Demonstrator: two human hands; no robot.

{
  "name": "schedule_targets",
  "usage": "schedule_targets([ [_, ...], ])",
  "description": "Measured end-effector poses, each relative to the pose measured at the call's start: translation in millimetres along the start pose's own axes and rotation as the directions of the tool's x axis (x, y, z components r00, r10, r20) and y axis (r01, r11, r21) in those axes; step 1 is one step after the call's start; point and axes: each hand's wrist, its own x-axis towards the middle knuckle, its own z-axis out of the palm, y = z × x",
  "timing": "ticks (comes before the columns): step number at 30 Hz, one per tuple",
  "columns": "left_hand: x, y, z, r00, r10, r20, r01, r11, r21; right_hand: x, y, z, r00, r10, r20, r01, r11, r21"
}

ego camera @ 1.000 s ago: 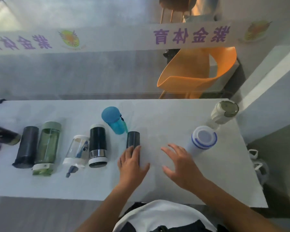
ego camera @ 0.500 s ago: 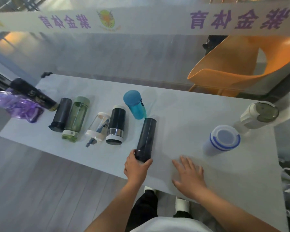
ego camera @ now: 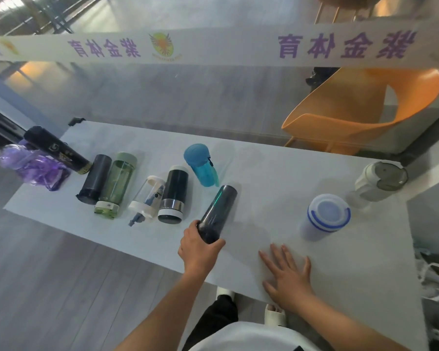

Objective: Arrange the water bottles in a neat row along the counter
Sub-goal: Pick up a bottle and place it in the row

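Soft, diffuse, fairly dim daylight with a cool grey-blue cast; shadows on the counter are faint and short, and the glass behind it carries a milky haze of reflection, with a warm orange glow at upper left. Wide-angle distortion bows the banner and tilts the counter edges, most strongly toward the corners. Definition is moderate: a thin green glint runs along the dark bottle, while the frame margins are soft and smeared.

Mirrored "紫金体育" on banner
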Motion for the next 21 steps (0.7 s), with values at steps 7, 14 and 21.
schedule_targets([
  [7,3,48,-33,0.942,0.33,0.059,-0.328,0.944,-0.047,1,2,8,0.998,0.027,0.05,-0.028,0.999,0.023],
  [14,8,84,-28,0.875,0.45,0.179,-0.47,0.878,0.091,-1,1,-1,0.999,0.03,-0.029,-0.029,0.999,0.04],
  [21,4,74,-25,0.859,0.471,0.202,-0.496,0.862,0.101,-4,9,9,0.999,0.024,0.049,-0.026,0.999,0.039],
])
